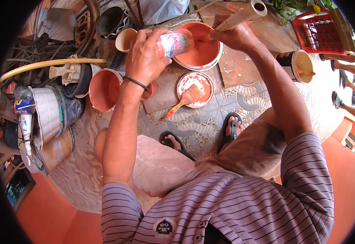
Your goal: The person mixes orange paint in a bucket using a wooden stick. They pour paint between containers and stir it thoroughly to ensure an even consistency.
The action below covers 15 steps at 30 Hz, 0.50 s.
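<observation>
My left hand is wrapped round a clear plastic bottle with a label and orange stains. The bottle lies tilted, its far end over the left part of a bucket of orange paint. My right hand is closed on a pale hollow tube at the bucket's right rim. The tube's dark round opening faces up and right; its lower end is hidden by my fingers. Just below the bucket, a paintbrush with an orange handle rests across a paint-smeared round lid.
Left of my forearm stand an orange-coated bucket, a beige cup and stacked pails. A yellow hose curves there beside a bicycle wheel. On the right are a paint can, a red crate and other people's legs.
</observation>
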{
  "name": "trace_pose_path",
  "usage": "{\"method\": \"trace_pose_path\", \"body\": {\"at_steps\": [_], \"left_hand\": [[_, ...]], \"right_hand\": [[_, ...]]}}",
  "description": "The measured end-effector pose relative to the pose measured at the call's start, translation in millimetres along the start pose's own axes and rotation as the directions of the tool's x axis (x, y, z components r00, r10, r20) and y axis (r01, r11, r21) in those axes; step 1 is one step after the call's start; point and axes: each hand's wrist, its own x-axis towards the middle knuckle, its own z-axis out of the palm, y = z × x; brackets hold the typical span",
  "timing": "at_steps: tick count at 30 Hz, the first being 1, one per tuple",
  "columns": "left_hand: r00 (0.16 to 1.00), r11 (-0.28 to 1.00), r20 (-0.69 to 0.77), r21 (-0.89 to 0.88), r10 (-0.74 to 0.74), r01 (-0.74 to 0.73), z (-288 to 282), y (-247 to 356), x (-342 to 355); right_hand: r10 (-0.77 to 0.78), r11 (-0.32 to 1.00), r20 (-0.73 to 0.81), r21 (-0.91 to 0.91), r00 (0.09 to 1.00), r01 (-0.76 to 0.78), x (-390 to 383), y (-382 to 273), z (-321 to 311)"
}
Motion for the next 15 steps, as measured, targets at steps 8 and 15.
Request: {"method": "trace_pose_path", "body": {"at_steps": [8,15], "left_hand": [[1.0,1.0,0.006,0.013,0.015,-0.016,4.5,-0.8,0.6],[0.999,1.0,0.032,-0.01,-0.005,0.005,5.4,-0.9,2.0]], "right_hand": [[0.114,0.81,0.067,0.572,0.991,-0.131,-2.6,10.9,23.5],[0.024,0.998,0.003,-0.058,1.0,-0.024,6.3,22.0,0.1]]}}
